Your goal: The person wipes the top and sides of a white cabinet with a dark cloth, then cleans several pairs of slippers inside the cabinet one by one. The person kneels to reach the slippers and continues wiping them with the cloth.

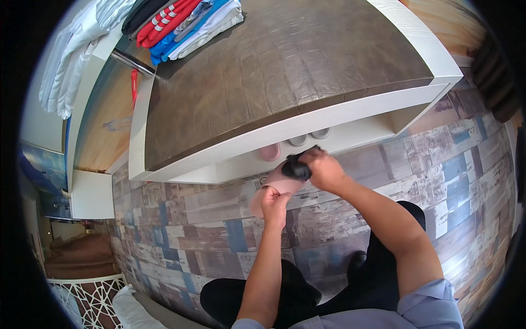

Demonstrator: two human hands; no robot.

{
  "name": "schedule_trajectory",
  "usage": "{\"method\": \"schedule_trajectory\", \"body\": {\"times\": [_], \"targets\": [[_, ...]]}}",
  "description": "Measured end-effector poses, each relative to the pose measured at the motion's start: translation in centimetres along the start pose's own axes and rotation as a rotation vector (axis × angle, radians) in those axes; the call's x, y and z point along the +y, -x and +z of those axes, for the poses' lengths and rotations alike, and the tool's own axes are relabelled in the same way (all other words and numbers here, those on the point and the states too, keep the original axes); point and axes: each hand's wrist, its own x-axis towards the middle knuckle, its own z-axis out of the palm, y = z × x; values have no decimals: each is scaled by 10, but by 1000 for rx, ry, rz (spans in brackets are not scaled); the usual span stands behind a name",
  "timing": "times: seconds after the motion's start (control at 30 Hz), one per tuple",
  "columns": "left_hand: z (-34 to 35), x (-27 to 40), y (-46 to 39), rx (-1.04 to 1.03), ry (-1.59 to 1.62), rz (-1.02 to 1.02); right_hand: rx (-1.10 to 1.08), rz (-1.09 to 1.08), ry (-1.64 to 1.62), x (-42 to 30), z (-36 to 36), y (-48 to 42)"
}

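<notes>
My left hand (274,205) grips a pink slipper (278,181) by its near side, holding it above the floor in front of the low shelf. My right hand (324,168) is closed on a soft-looking black item (296,168), perhaps a cloth, which lies against the slipper's upper. Blur hides what exactly the black item is. Behind my hands, inside the open shelf compartment (353,133), stand another pink slipper (270,152) and a pair of grey slippers, one left (298,140) and one right (321,133).
Above the compartment is a bench top of brown leather-like material (287,61) with a white frame. Folded clothes (185,28) stand at its far left, near a metal pole (132,61). White cloths (78,61) hang farther left. The floor (213,234) has a patchwork plank pattern.
</notes>
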Motion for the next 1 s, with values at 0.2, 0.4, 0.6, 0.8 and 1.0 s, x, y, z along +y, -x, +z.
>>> {"method": "schedule_trajectory", "body": {"times": [0.2,0.4,0.6,0.8,1.0], "targets": [[-9,-5,1,-146,-467,174,233,13,-293,-25,-14,-18],[11,5,13,-150,-496,338,-228,-118,46,-23,-13,-6],[2,31,9,-273,-734,280,-83,225,-45,-5,-29,-13],[51,34,28,-550,-896,591,43,-8,-371,-19,-10,-19],[25,14,30,-364,-881,557,-411,47,-194,3,-21,-22]]}}
